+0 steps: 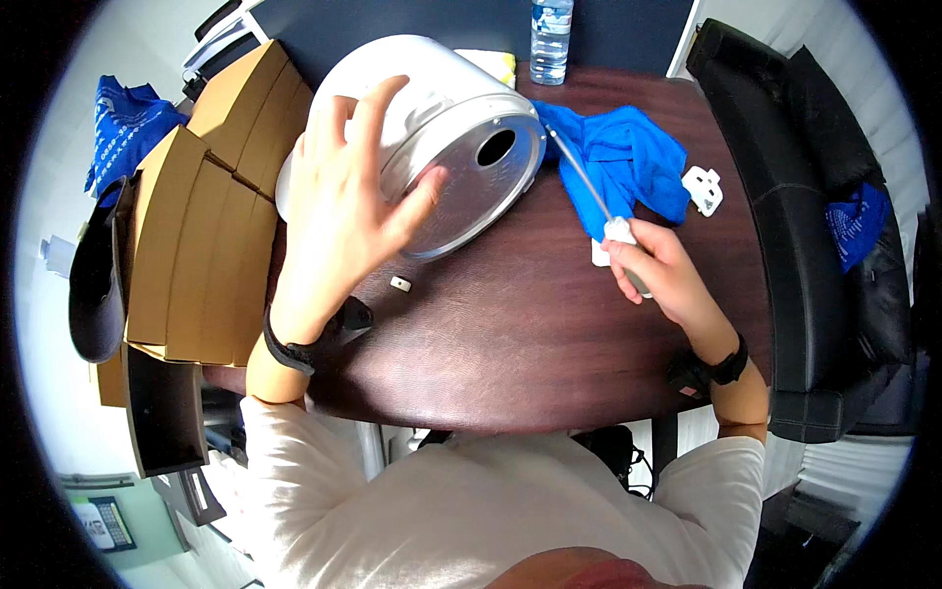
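A white round appliance (pixel 392 74) lies tipped on its side at the left middle of the table, its metal base (pixel 461 201) with a dark round hole facing me. My left hand (pixel 343 182) is in front of its side, fingers spread; whether it touches the shell I cannot tell. My right hand (pixel 655 265) grips a screwdriver (pixel 586 180) by its pale handle. The long shaft points up and left, its tip near the base's right rim. Behind the shaft lies a crumpled blue cloth (pixel 638 157). A small white piece (pixel 400 284) sits below the base.
Brown cardboard boxes (pixel 186 265) stand along the table's left side. A water bottle (pixel 550 44) stands at the back edge by a dark partition (pixel 412 20). Right of the cloth lies a white plastic part (pixel 703 190). A black sofa (pixel 805 255) flanks the brown table (pixel 549 353).
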Demonstrator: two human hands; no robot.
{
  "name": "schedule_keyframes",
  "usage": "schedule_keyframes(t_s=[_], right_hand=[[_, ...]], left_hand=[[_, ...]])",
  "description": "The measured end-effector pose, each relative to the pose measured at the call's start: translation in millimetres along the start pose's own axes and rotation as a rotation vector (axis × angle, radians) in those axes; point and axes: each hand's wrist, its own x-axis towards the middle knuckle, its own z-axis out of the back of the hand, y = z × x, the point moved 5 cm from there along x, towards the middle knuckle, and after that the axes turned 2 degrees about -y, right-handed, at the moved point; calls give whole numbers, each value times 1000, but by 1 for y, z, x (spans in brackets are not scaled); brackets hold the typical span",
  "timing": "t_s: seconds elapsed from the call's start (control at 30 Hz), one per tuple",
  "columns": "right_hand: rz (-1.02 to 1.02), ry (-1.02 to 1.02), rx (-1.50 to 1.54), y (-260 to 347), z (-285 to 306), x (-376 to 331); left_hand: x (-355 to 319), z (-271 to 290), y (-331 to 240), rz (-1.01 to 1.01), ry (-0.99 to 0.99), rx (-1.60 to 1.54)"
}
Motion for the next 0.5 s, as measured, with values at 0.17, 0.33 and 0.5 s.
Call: schedule_keyframes(t_s=[0.17,0.33,0.5], right_hand=[[22,26,-14,-5,-4,-3],[28,-17,44,-10,1,-2],[23,-43,47,-17,4,-3]], left_hand=[[7,4,-3,-34,113,53],[5,-12,13,-150,23,-129],[-3,-15,10,-161,41,-140]])
